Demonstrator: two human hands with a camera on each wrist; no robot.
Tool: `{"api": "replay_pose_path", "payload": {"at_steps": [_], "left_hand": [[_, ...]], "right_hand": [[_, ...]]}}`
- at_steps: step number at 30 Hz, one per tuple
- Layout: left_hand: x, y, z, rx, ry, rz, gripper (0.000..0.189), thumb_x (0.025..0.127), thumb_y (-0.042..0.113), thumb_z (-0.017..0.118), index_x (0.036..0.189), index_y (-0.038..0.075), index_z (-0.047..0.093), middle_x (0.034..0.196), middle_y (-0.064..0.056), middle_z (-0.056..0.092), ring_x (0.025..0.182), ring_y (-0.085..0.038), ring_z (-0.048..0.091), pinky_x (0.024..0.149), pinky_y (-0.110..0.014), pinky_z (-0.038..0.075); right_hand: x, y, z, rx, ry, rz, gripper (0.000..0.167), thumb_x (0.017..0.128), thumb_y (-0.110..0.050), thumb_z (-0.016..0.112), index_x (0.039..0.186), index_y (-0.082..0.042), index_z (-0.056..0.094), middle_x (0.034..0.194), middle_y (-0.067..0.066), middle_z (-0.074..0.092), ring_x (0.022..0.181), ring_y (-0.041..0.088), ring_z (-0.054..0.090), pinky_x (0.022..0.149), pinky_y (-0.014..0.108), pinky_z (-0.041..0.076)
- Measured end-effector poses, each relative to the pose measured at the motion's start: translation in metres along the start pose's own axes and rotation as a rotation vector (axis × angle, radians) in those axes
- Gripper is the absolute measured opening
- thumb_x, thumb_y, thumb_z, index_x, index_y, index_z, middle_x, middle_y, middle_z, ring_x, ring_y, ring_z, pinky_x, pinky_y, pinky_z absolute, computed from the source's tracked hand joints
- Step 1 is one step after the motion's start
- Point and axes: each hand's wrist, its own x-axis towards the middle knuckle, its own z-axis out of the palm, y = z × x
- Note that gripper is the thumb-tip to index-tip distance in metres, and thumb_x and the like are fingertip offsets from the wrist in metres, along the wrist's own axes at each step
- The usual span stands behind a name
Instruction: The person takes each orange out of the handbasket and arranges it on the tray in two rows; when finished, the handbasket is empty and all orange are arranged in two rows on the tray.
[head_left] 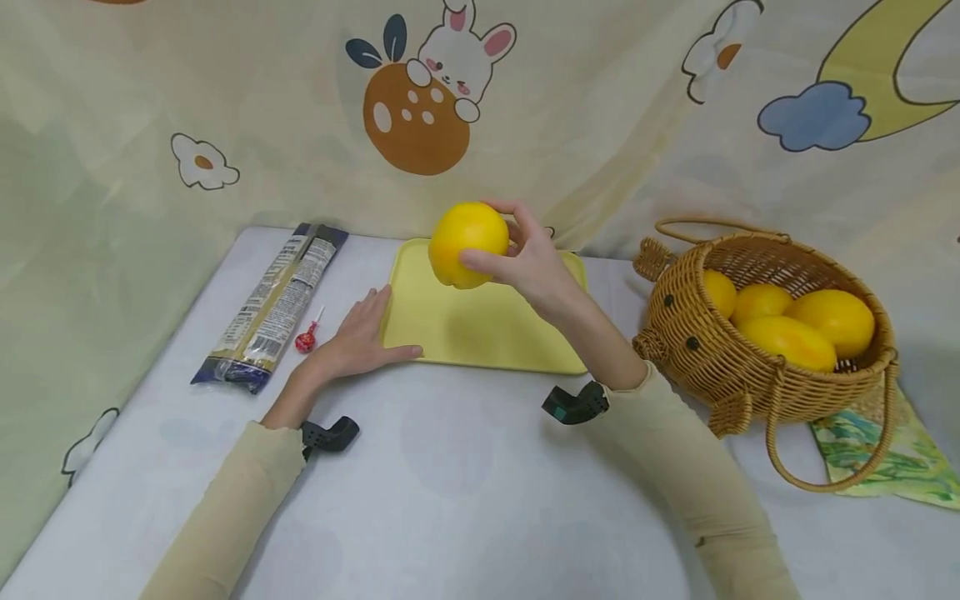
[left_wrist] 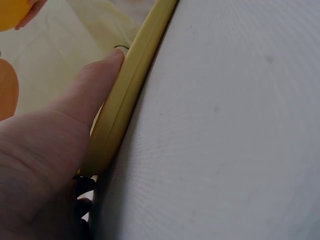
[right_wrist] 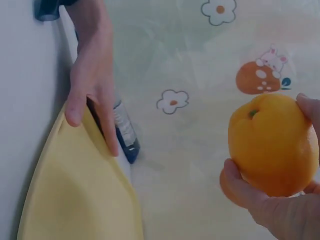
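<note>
Fruit, round and glossy, is held above the smooth yellow tray. Left to right: crinkled plastic packet; red lollipop; left hand, fingers extended, touching the tray's edge; right hand, grasping the fruit; woven wicker basket, apparently holding four similar fruits.

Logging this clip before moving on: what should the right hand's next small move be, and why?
Probably lower the fruit onto the tray: the right hand holds it raised, apart from the tray, while the left hand touches the tray's near left corner, perhaps steadying it.
</note>
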Motion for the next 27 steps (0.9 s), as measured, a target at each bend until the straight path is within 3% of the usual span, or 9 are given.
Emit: {"api": "replay_pose_path", "payload": {"at_steps": [4, 7, 12, 20, 27], "left_hand": [[0.000, -0.001, 0.000, 0.007, 0.000, 0.002, 0.118, 0.080, 0.063, 0.065, 0.156, 0.005, -0.005, 0.165, -0.016, -0.003, 0.152, -0.035, -0.005, 0.125, -0.051, 0.000], [0.001, -0.001, 0.000, 0.008, 0.004, 0.006, 0.117, 0.081, 0.062, 0.065, 0.156, 0.004, -0.004, 0.165, -0.016, -0.003, 0.153, -0.034, -0.005, 0.125, -0.050, 0.000], [0.002, 0.000, 0.000, 0.010, -0.003, -0.007, 0.117, 0.081, 0.062, 0.065, 0.156, 0.005, -0.005, 0.165, -0.015, -0.003, 0.153, -0.033, -0.006, 0.125, -0.049, 0.000], [0.000, -0.001, -0.001, 0.009, 0.007, -0.015, 0.118, 0.080, 0.063, 0.065, 0.156, 0.005, -0.004, 0.165, -0.015, -0.003, 0.153, -0.033, -0.005, 0.126, -0.049, 0.000], [0.000, 0.000, -0.001, 0.007, 0.010, -0.008, 0.117, 0.081, 0.063, 0.065, 0.156, 0.004, -0.004, 0.165, -0.015, -0.002, 0.153, -0.033, -0.004, 0.125, -0.049, 0.001]], "right_hand": [[0.020, 0.008, 0.007, -0.068, 0.004, -0.010, 0.061, 0.085, -0.016, 0.072, 0.139, -0.021, 0.046, 0.128, 0.008, 0.051, 0.105, 0.027, 0.061, 0.084, 0.034, 0.058], [0.041, 0.018, 0.011, -0.192, 0.023, -0.013, 0.067, 0.084, -0.024, 0.074, 0.143, -0.024, 0.044, 0.136, 0.004, 0.049, 0.109, 0.024, 0.057, 0.087, 0.034, 0.055], [0.075, 0.039, 0.015, -0.360, 0.035, 0.063, 0.074, 0.083, -0.034, 0.075, 0.145, -0.019, 0.038, 0.138, 0.004, 0.048, 0.111, 0.022, 0.053, 0.093, 0.035, 0.052], [0.109, 0.066, 0.028, -0.390, 0.044, 0.143, 0.073, 0.083, -0.036, 0.075, 0.140, -0.011, 0.036, 0.133, 0.007, 0.047, 0.111, 0.023, 0.049, 0.088, 0.033, 0.051], [0.123, 0.079, 0.038, -0.430, 0.054, 0.142, 0.072, 0.083, -0.037, 0.075, 0.140, -0.012, 0.039, 0.135, 0.006, 0.047, 0.115, 0.023, 0.048, 0.098, 0.035, 0.047]]}}
